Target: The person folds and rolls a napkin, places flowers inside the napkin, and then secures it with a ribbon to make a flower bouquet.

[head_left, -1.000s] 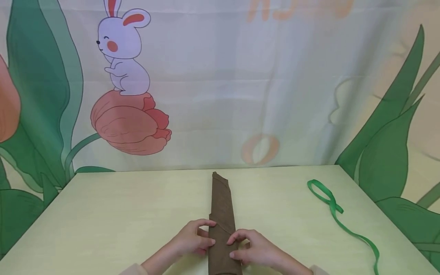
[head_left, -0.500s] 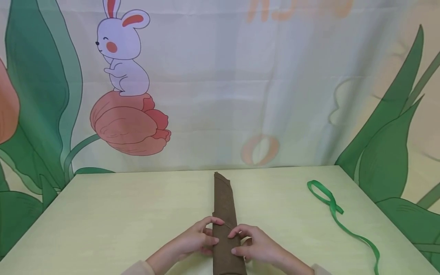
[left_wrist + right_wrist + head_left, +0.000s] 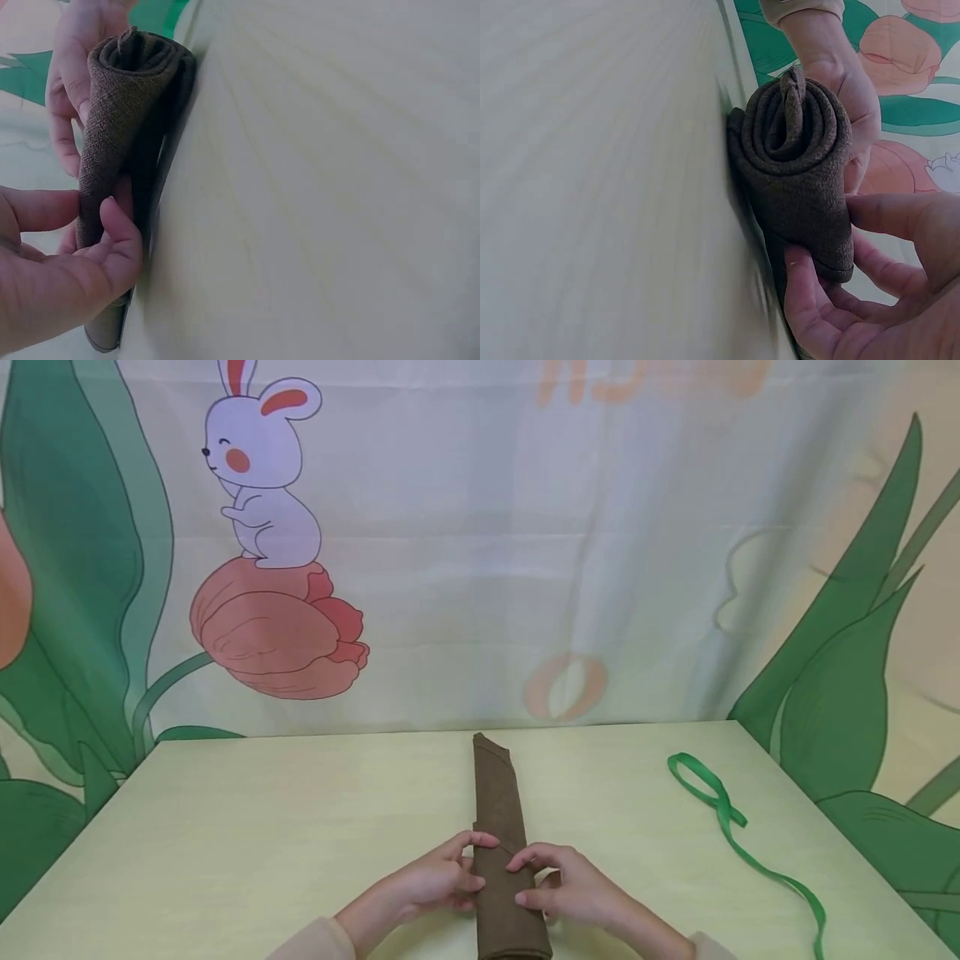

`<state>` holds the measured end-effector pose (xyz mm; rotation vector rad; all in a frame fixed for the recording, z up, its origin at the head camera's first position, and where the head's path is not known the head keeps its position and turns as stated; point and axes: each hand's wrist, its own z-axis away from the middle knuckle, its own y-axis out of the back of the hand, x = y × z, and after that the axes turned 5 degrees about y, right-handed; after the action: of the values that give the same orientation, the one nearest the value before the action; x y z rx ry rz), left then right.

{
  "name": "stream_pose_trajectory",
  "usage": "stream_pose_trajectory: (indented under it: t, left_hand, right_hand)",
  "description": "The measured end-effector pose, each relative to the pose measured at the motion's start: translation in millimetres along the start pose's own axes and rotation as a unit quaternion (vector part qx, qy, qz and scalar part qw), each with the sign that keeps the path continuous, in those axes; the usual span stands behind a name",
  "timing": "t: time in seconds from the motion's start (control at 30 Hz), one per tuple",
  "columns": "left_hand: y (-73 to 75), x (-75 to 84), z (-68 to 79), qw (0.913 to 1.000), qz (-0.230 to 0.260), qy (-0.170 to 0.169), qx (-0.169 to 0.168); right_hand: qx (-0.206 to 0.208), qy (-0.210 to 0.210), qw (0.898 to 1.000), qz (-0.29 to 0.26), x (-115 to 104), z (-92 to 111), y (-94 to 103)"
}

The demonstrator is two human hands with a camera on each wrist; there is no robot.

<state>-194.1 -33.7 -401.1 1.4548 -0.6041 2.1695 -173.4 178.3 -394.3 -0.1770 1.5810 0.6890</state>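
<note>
A brown cloth (image 3: 498, 810), rolled into a long tube, lies lengthwise on the table between my hands. Its far end is cut at a slant, and a loose flap edge crosses the top near my fingers. From the left side my left hand (image 3: 442, 878) grips the roll, thumb and forefinger on top. Opposite it, my right hand (image 3: 570, 885) holds the right side in the same way. The spiral layers of the rolled cloth (image 3: 802, 127) show at its near end in the right wrist view. Fingers under the roll are partly hidden.
A green ribbon (image 3: 765, 860) lies looped and trailing on the right of the pale table (image 3: 262, 827). Behind the table's far edge hangs a curtain (image 3: 450, 568) printed with a rabbit, tulips and leaves.
Both hands and the cloth roll have shifted slightly to the right in the head view, and the hands have slid a little farther along it. The ribbon lies as before.
</note>
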Motion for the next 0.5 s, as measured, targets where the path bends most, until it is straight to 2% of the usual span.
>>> stream_pose_trajectory:
  t: [0.17, 0.33, 0.5]
  left_hand:
    - [-3.0, -1.1, -2.2, 0.9989, -0.042, 0.005, 0.020]
    - [-3.6, -1.7, -2.9, 0.9976, -0.062, 0.010, 0.031]
    - [-3.6, -2.5, -2.4, 0.9942, -0.102, -0.003, 0.034]
  right_hand:
    - [-0.006, 0.015, 1.000, 0.022, 5.4, -3.3, 0.3]
    - [-0.022, 0.011, 0.999, 0.037, 6.7, -4.6, 0.5]
    - [-0.033, 0.004, 0.998, 0.051, 6.2, -3.7, 1.9]
